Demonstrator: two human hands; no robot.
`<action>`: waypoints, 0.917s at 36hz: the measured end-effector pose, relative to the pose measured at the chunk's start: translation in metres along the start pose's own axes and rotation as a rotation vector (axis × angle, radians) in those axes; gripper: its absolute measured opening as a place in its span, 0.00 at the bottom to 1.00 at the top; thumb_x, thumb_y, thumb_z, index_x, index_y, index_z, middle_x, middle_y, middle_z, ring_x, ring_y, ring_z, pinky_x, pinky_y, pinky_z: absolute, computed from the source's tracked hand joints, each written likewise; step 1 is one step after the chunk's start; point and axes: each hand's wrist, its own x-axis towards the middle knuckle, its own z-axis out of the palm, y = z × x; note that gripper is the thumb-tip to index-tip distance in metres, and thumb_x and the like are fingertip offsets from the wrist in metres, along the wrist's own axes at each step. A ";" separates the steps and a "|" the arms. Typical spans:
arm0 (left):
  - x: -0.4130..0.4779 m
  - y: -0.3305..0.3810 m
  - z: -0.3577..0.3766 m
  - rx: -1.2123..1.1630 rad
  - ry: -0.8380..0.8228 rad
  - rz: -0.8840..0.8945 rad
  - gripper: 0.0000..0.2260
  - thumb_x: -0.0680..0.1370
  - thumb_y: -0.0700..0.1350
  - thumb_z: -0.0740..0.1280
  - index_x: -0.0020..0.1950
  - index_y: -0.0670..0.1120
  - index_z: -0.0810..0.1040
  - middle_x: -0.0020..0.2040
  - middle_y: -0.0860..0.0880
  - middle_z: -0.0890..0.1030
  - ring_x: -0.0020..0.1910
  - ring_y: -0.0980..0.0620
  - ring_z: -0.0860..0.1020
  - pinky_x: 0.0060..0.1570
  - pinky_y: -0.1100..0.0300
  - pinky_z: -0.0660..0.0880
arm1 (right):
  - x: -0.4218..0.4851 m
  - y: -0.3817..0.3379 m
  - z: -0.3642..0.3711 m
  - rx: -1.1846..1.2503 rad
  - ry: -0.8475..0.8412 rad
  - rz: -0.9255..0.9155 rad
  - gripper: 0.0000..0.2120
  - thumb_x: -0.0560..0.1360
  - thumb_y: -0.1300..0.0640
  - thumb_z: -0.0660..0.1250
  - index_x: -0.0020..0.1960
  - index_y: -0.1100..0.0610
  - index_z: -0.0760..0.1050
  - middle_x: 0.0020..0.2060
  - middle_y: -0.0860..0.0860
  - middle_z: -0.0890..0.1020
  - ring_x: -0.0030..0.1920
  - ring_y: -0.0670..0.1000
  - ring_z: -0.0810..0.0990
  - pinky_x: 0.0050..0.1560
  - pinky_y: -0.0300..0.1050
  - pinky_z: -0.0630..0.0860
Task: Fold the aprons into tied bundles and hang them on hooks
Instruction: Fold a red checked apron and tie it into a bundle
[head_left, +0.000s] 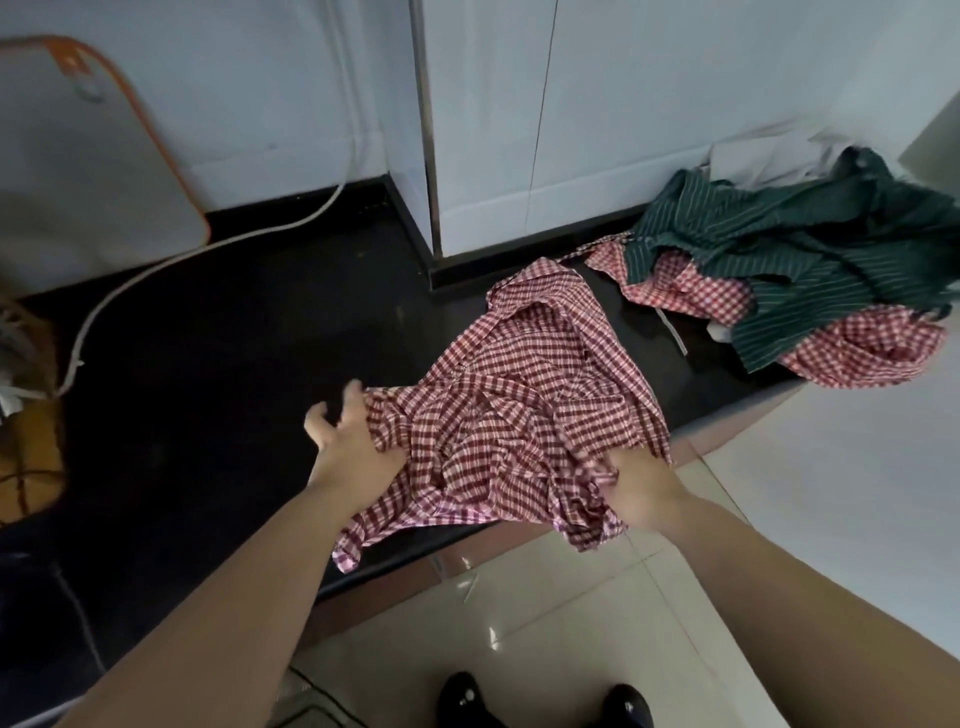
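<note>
Sprawling over the near edge of the black stone surface (234, 364), the crumpled red-and-white checked cotton apron (519, 415) overhangs the pale tiled floor (545, 623) and could slide off if tugged nearward. Far right, a heap of green striped and red checked aprons (779, 270) lies tangled, so a snagged strap might drag it along. The right hand (641, 493) clutches bunched cloth, its fingers buried. The left hand (348, 441) is splayed and released, touching the apron's left edge. Ties are lost in folds; hooks are out of view.
</note>
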 end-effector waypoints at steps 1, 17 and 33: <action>-0.001 -0.002 0.002 -0.048 -0.044 -0.023 0.45 0.76 0.44 0.69 0.78 0.57 0.37 0.77 0.42 0.47 0.49 0.47 0.73 0.40 0.58 0.74 | -0.002 0.005 0.001 0.048 0.045 -0.009 0.02 0.77 0.62 0.61 0.50 0.57 0.69 0.50 0.55 0.76 0.52 0.57 0.76 0.47 0.43 0.69; -0.116 0.059 0.072 0.070 -0.549 0.157 0.04 0.71 0.44 0.72 0.40 0.50 0.78 0.43 0.50 0.78 0.42 0.52 0.74 0.40 0.60 0.71 | -0.103 0.105 -0.066 0.523 0.421 -0.036 0.10 0.76 0.51 0.63 0.47 0.59 0.75 0.40 0.54 0.78 0.44 0.56 0.76 0.41 0.45 0.67; -0.211 0.058 0.150 -0.312 0.107 0.188 0.10 0.75 0.46 0.70 0.35 0.48 0.74 0.34 0.49 0.76 0.38 0.48 0.75 0.41 0.56 0.70 | -0.181 0.214 -0.046 0.476 0.531 -0.073 0.16 0.75 0.69 0.57 0.59 0.58 0.74 0.54 0.57 0.79 0.51 0.58 0.75 0.46 0.41 0.66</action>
